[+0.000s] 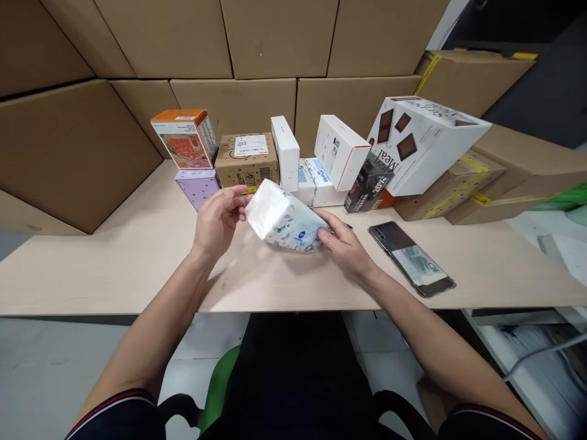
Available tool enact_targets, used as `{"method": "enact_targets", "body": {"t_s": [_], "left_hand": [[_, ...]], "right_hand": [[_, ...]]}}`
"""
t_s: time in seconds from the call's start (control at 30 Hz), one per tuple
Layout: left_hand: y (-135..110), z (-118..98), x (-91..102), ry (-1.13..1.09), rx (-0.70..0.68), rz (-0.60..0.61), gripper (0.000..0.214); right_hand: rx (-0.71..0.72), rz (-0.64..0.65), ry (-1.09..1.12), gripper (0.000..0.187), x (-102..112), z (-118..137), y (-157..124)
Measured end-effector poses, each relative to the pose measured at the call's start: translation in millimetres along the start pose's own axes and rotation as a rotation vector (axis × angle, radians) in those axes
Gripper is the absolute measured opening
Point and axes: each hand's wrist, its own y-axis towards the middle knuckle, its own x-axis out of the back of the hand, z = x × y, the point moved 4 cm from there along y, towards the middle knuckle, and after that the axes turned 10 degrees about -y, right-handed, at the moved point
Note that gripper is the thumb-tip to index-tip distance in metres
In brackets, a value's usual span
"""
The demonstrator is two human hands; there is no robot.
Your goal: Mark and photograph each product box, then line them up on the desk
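A plastic-wrapped pack of tissues (293,229), white with a pale blue leafy print, is tilted just above the table in front of me. My right hand (343,244) grips its right end, with the thumb on the printed side. At the other end, the curled fingers of my left hand (219,220) pinch the white edge of the wrap; the fingertips are partly hidden. Behind the pack stand a brown carton (247,160) with a label and a narrow white box (285,153). White and blue packs (316,182) lie beside them.
An orange box (186,140) rests on a lilac box (197,186) at left. To the right are a red-edged white box (342,153), a black box (367,186), a large white box (422,143) and a phone (413,260). Cardboard cartons (233,113) wall the back.
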Motion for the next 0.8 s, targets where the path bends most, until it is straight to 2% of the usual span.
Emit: {"method": "enact_targets", "body": {"t_s": [0.13,0.27,0.33,0.43,0.53,0.63,0.73,0.8], "left_hand": [[-8.3,-1.3,-5.1,0.097,-0.048,0.059,0.028],[-13.9,2.4,-7.5,0.158,-0.092,0.238,0.050],[-14.7,5.0,-6.9,0.207,-0.138,0.349,0.060],[-13.5,11.4,-4.8,0.382,-0.238,0.496,0.067],[-11.1,18.6,-2.6,0.551,-0.361,0.570,0.073],[-9.6,25.0,-1.9,0.602,-0.434,0.601,0.075],[-10.4,29.4,-3.4,0.576,-0.473,0.634,0.076],[-11.9,32.1,-5.3,0.558,-0.477,0.668,0.077]], "right_hand": [[-0.140,0.031,0.074,0.046,-8.9,-3.6,2.5],[-0.197,0.071,0.145,0.036,-16.9,-7.1,7.8],[-0.196,0.078,0.073,0.037,-18.1,-8.3,10.5],[-0.064,-0.015,-0.307,0.036,-9.4,-0.9,13.9],[0.064,-0.159,-0.751,0.036,6.7,12.6,16.4],[-0.051,-0.194,-1.046,0.041,22.8,15.0,21.5],[-0.203,-0.065,-1.245,0.040,28.7,9.1,26.7],[-0.249,0.028,-1.297,0.039,27.3,5.8,28.1]]}}
